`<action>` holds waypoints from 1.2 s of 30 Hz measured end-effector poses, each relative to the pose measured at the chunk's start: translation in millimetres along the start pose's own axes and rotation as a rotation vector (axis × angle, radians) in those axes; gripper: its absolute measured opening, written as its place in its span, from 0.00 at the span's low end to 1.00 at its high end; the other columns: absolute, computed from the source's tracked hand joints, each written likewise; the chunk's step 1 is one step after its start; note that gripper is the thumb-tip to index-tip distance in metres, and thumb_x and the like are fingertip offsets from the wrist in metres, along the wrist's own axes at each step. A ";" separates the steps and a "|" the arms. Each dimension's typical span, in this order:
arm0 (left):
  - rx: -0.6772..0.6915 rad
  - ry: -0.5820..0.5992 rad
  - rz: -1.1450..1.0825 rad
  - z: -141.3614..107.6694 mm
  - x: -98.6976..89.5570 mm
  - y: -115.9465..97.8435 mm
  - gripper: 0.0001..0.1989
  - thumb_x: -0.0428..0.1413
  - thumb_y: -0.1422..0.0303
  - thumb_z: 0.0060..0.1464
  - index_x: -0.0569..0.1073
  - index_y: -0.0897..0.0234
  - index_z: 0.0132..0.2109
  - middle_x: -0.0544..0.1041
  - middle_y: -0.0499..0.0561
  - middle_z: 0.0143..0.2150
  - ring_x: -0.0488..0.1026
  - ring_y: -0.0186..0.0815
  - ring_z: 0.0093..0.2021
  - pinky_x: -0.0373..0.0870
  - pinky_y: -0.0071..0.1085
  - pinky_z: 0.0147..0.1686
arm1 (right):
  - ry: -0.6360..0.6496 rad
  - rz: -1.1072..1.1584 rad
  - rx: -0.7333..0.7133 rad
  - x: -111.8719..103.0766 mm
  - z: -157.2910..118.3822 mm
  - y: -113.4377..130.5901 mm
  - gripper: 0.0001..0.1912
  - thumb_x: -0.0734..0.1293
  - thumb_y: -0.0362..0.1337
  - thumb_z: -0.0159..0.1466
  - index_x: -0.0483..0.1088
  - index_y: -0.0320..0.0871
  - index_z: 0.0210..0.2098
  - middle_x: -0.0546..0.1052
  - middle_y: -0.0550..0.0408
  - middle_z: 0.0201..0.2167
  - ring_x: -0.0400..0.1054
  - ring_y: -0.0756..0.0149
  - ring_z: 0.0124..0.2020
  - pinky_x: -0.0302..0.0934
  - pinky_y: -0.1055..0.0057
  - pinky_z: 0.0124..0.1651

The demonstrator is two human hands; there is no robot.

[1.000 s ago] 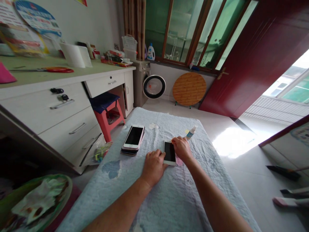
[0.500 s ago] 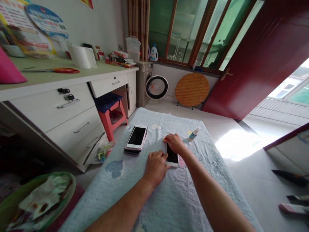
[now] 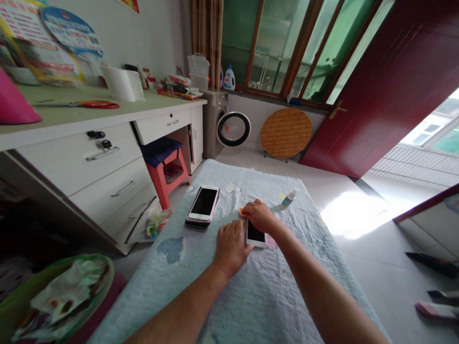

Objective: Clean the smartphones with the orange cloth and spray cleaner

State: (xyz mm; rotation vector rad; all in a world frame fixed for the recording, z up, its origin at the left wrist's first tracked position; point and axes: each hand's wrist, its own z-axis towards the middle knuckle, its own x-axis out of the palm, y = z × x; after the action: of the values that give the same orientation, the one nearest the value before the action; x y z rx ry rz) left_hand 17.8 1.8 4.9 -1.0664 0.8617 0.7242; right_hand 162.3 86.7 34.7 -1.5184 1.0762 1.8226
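A white-framed smartphone [image 3: 256, 235] lies screen up on the cloth-covered table. My left hand [image 3: 230, 242] is closed at its left side, fingers curled, with the thumb against the near edge. Over the phone's far part, my right hand [image 3: 259, 215] is closed on a small orange cloth [image 3: 242, 211], which sticks out past the fingertips on the left. The hand hides the phone's upper end. To the left is a stack of phones [image 3: 203, 203], the top one white with a dark screen. A small spray bottle [image 3: 289, 199] with a clear cap stands at the right.
A pale blue quilted cloth [image 3: 287, 296] covers the table. At the left are a desk [image 3: 103, 162] with drawers, a red stool [image 3: 167, 174] and a filled waste bin [image 3: 107, 267]. Behind stand an open washing machine [image 3: 212, 129] and a round wooden board [image 3: 286, 132].
My right hand has shifted slightly with the orange cloth, and more of the cloth shows to the left of the phone. My left hand stays by the phone's left edge.
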 end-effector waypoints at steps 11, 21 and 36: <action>-0.023 -0.194 -0.069 -2.6 6.3 1.4 0.44 0.60 0.69 0.43 0.47 0.66 0.64 0.65 0.62 0.57 0.63 0.51 0.56 0.55 0.48 0.56 | 0.025 0.028 -0.029 0.7 -44.7 41.1 0.05 0.65 0.30 0.62 0.72 0.43 0.32 0.73 0.55 0.31 0.56 0.67 0.33 0.50 0.69 0.42; -0.005 -0.159 -0.086 -2.7 7.6 2.9 0.43 0.55 0.71 0.47 0.43 0.62 0.67 0.62 0.60 0.62 0.59 0.47 0.60 0.48 0.48 0.60 | -0.015 0.324 0.042 -6.8 -69.6 56.9 0.10 0.62 0.26 0.61 0.73 0.43 0.33 0.75 0.57 0.30 0.63 0.67 0.36 0.55 0.72 0.41; 0.143 0.017 -0.009 -0.4 -4.9 2.1 0.19 0.60 0.65 0.53 0.71 0.57 0.53 0.71 0.52 0.58 0.63 0.47 0.56 0.54 0.48 0.58 | -0.316 0.131 0.252 15.1 -74.7 20.3 0.12 0.61 0.26 0.62 0.74 0.44 0.36 0.75 0.52 0.38 0.63 0.64 0.39 0.56 0.67 0.47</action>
State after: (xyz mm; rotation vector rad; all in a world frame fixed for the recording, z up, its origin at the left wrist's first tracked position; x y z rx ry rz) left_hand 13.6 1.6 8.1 -0.9499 0.9088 0.6373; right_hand 183.4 11.9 21.1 -0.9974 1.2151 1.8536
